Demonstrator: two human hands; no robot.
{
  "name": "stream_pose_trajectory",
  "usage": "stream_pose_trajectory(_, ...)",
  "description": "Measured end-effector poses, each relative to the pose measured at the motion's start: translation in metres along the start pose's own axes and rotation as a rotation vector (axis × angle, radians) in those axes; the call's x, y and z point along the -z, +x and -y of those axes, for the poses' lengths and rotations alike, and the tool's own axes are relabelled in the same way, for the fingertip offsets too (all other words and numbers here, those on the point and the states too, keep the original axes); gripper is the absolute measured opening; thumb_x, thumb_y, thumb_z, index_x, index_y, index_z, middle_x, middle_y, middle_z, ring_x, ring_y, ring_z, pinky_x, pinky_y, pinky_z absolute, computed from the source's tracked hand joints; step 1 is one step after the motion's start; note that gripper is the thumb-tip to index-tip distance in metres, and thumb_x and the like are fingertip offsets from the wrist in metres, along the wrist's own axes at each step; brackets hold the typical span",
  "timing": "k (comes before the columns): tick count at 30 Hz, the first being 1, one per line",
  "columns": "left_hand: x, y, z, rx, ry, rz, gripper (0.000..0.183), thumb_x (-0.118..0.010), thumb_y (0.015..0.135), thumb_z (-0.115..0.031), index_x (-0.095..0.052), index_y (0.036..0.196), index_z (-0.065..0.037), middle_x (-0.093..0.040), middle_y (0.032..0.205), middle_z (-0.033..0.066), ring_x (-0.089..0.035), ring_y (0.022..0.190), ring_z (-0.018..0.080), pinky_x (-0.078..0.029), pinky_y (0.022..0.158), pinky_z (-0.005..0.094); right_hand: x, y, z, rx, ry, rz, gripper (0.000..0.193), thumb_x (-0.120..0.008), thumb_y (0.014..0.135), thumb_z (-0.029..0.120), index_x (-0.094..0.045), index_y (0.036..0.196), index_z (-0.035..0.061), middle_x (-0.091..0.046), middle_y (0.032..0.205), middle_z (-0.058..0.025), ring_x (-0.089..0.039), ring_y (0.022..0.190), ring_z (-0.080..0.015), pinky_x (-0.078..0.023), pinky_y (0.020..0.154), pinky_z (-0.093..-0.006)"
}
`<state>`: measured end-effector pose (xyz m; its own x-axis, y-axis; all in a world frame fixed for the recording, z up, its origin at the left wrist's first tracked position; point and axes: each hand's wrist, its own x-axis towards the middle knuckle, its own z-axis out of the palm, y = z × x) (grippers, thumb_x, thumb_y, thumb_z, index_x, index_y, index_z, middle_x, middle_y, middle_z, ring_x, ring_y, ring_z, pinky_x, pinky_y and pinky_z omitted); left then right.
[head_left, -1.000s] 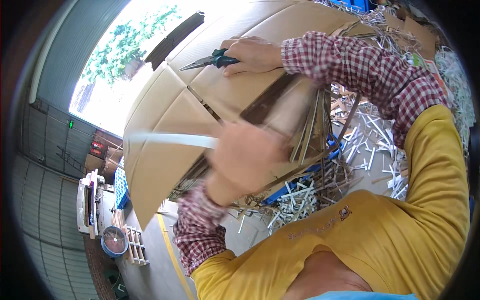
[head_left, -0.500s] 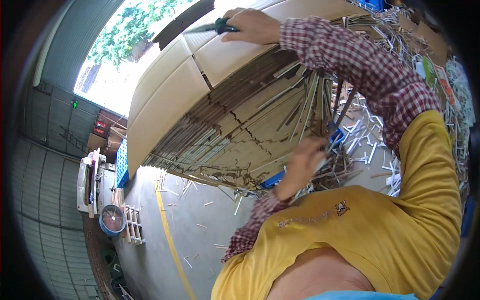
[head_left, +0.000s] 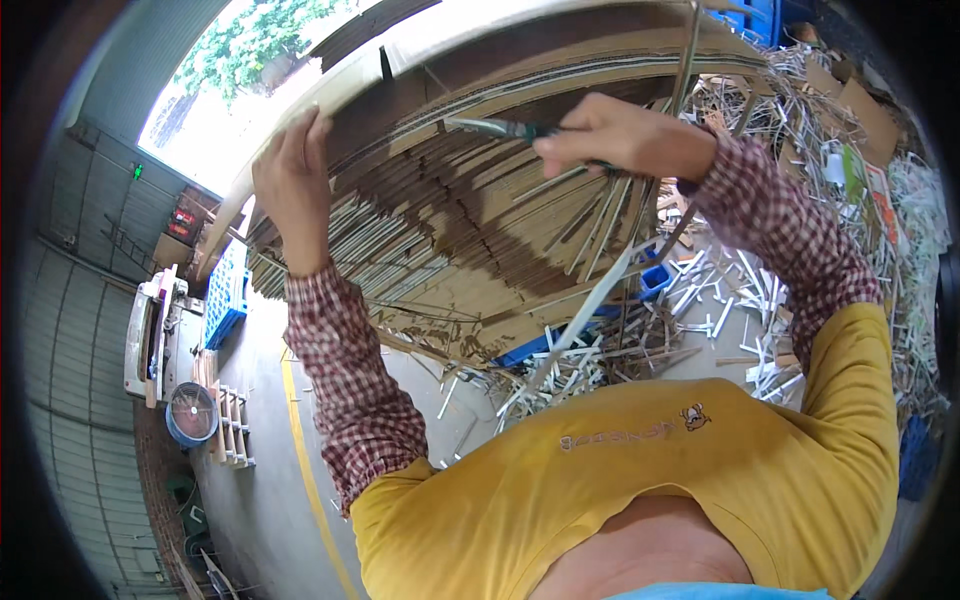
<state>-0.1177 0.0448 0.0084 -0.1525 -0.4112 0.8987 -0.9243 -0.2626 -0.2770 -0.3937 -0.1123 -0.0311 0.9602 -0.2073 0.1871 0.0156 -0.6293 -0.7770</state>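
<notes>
A deep stack of cardboard sheets (head_left: 480, 250) with ragged, layered edges fills the middle. At the stack's upper left, my left hand (head_left: 292, 180) is closed on the edge of the top cardboard sheet (head_left: 410, 95), which is blurred. My right hand (head_left: 615, 135) grips a dark-green-handled bladed tool (head_left: 525, 130) in front of the stack. Its pale blade points left; whether it is a knife or scissors I cannot tell. Below it, a long pale strip (head_left: 590, 312) hangs blurred in the air, apart from both hands.
White and brown offcuts (head_left: 735, 295) litter the floor on the right, with a larger scrap heap (head_left: 850, 130) behind. A blue bin (head_left: 655, 280) sits among them. At left stand a blue plastic crate (head_left: 228, 300), a round fan (head_left: 191, 414) and a white machine (head_left: 150, 335).
My left hand has moved from the low middle to the sheet's upper left edge. My right hand has come down and right with the tool. The top sheet has shifted, and a pale strip appears midair.
</notes>
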Motion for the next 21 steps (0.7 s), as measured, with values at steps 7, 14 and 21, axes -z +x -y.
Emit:
stream_pose_trajectory(7, -0.035, -0.004, 0.008, -0.034, 0.043, -0.019, 0.017, -0.056, 0.079, -0.026, -0.063, 0.089, -0.014, -0.061, 0.075, 0.0018, -0.055, 0.063, 0.0167, -0.036, 0.058, 0.0294, 0.015, 0.035, 0.008, -0.271, 0.003, 0.023, 0.050, -0.048, 0.082, 0.042, -0.062, 0.075, -0.0055, -0.056, 0.061, -0.0091, -0.050, 0.043, -0.0098, -0.042, 0.037, -0.0186)
stream_pose_trajectory(14, -0.043, -0.012, 0.005, 0.013, 0.040, -0.001, 0.018, -0.056, 0.079, -0.026, -0.062, 0.090, -0.015, -0.061, 0.080, 0.0011, -0.055, 0.067, 0.0161, -0.036, 0.059, 0.0293, 0.018, 0.043, 0.031, -0.442, -0.078, -0.006, 0.049, -0.046, 0.083, 0.040, -0.061, 0.071, -0.0051, -0.056, 0.054, -0.0096, -0.054, 0.039, -0.0129, -0.046, 0.034, -0.0214)
stream_pose_trajectory(21, -0.036, -0.011, 0.010, 0.043, -0.040, 0.018, 0.018, -0.057, 0.078, -0.026, -0.063, 0.089, -0.013, -0.061, 0.082, 0.0018, -0.055, 0.069, 0.0160, -0.036, 0.061, 0.0294, -0.026, 0.022, -0.007, -0.188, 0.166, -0.146, 0.041, -0.048, 0.083, 0.033, -0.054, 0.058, 0.0012, -0.047, 0.045, -0.0018, -0.044, 0.038, -0.0070, -0.036, 0.037, -0.0202)
